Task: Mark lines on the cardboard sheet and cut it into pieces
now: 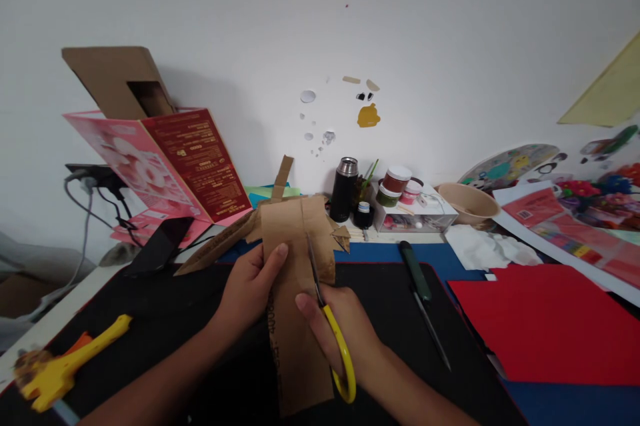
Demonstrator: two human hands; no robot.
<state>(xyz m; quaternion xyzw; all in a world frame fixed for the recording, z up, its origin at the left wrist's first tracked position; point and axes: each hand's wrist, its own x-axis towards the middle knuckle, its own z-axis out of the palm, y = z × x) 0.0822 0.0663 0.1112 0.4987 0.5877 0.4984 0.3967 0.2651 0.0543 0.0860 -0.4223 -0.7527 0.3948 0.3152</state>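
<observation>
A long strip of brown cardboard [295, 359] with dark printing along its left edge is held up over the black mat. My left hand [246, 286] grips its left side, thumb on the front face. In my right hand [345, 326] is a pair of yellow-handled scissors [344, 359]. Their blades sit in the cardboard, along a line running up toward its top edge. Some of the right fingers are hidden behind the cardboard and the handle. Further cardboard scraps [215, 246] lie behind the strip.
A utility knife [416, 273] with its blade out lies on the black mat [395, 346], right of my hands. Red paper [550, 326] is further right. A black phone [160, 246] and a yellow glue gun [75, 363] are left. A black bottle [345, 191] stands behind.
</observation>
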